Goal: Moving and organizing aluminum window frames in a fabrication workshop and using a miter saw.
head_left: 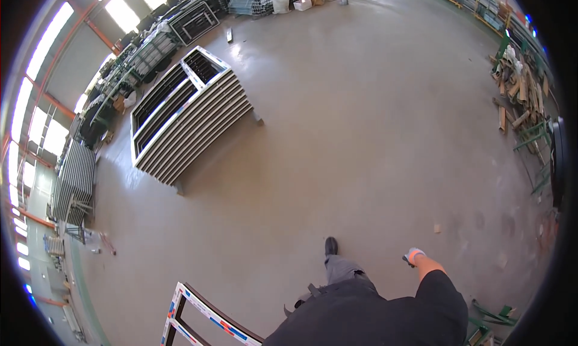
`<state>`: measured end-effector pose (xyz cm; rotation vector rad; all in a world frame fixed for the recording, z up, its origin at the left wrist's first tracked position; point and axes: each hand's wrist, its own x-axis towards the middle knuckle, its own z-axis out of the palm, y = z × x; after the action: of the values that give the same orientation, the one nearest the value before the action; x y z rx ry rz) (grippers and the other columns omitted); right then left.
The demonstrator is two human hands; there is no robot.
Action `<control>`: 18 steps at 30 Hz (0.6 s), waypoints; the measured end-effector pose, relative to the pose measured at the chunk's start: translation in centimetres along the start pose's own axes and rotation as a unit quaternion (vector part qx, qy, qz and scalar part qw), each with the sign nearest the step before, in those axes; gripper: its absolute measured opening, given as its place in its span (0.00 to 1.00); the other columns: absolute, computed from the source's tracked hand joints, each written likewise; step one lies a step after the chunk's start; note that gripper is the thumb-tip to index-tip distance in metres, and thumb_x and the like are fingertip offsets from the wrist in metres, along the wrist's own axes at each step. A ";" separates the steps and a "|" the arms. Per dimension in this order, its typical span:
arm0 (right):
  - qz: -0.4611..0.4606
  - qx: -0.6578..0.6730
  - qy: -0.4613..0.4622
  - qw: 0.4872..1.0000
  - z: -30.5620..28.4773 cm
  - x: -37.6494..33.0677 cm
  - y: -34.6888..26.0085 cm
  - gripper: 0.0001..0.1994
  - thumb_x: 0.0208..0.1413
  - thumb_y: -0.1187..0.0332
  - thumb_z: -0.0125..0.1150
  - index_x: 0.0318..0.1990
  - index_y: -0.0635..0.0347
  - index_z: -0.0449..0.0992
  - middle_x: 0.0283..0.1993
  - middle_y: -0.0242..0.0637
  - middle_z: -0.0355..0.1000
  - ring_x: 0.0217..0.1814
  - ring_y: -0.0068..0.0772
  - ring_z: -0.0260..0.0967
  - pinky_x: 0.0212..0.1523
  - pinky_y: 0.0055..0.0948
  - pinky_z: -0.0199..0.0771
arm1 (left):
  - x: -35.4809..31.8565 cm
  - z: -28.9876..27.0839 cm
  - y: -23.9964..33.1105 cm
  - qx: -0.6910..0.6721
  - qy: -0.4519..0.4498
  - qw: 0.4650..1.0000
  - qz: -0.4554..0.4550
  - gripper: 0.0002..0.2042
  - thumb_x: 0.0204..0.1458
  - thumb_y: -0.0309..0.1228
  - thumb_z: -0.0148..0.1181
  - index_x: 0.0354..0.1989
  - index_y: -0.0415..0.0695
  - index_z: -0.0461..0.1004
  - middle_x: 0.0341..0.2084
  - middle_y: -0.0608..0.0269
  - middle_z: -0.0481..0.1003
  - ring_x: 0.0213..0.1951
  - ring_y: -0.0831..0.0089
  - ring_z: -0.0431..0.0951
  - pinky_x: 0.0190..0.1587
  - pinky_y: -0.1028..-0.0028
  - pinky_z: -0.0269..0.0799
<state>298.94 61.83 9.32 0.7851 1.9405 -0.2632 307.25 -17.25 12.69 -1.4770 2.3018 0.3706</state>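
A window frame [211,312] with a dark inner edge and white, red and blue film strips stands tilted by my left side. Its lower part runs out of the picture. My left hand and arm do not show, so whether they touch this frame is hidden. My right hand [413,257], in a grey and orange glove, hangs away from my body over the floor. Its fingers look curled together, with nothing visible in them.
Ahead on the left, a stack of similar frames [195,120] rests on low supports. More frames [73,180] lean along the left side. Wood offcuts [521,96] are heaped at the right. A small block [438,228] lies on the floor, and green metal stands [494,316] are at lower right.
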 end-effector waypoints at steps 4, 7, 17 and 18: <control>-0.116 -0.054 0.126 0.984 -20.0 9.4 -15.1 0.21 0.57 0.51 0.49 0.41 0.59 0.79 0.47 0.49 0.76 0.48 0.52 0.73 0.49 0.46 0.73 | 4.6 -1.6 19.7 0.001 0.000 1.000 0.019 0.35 0.42 0.47 0.67 0.55 0.37 0.67 0.46 0.44 0.75 0.48 0.54 0.75 0.51 0.62 0.69; -0.155 0.045 0.223 0.961 -36.4 12.6 -30.0 0.23 0.57 0.49 0.48 0.49 0.59 0.73 0.50 0.54 0.73 0.54 0.58 0.69 0.53 0.48 0.70 | 7.3 -0.3 32.4 -0.002 -0.006 1.000 0.018 0.36 0.41 0.48 0.68 0.56 0.36 0.66 0.47 0.44 0.74 0.49 0.54 0.75 0.52 0.62 0.69; -0.218 0.044 0.274 0.936 -66.6 23.9 -61.5 0.23 0.57 0.49 0.49 0.46 0.59 0.75 0.43 0.52 0.75 0.48 0.56 0.72 0.49 0.48 0.72 | 27.1 -0.2 67.6 -0.047 -0.062 0.994 -0.083 0.40 0.37 0.48 0.71 0.56 0.33 0.67 0.49 0.43 0.74 0.52 0.52 0.74 0.55 0.61 0.68; -0.217 0.045 0.241 0.945 -67.1 25.9 -63.2 0.24 0.56 0.47 0.51 0.46 0.59 0.74 0.42 0.53 0.76 0.48 0.57 0.71 0.49 0.48 0.71 | 28.3 -1.0 70.7 -0.039 0.061 0.995 -0.070 0.36 0.36 0.45 0.71 0.51 0.33 0.70 0.46 0.44 0.75 0.51 0.52 0.75 0.52 0.61 0.69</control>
<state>203.28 57.07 10.70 0.4959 2.5799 -0.4599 232.00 -11.42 2.05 -1.7336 2.2816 0.3411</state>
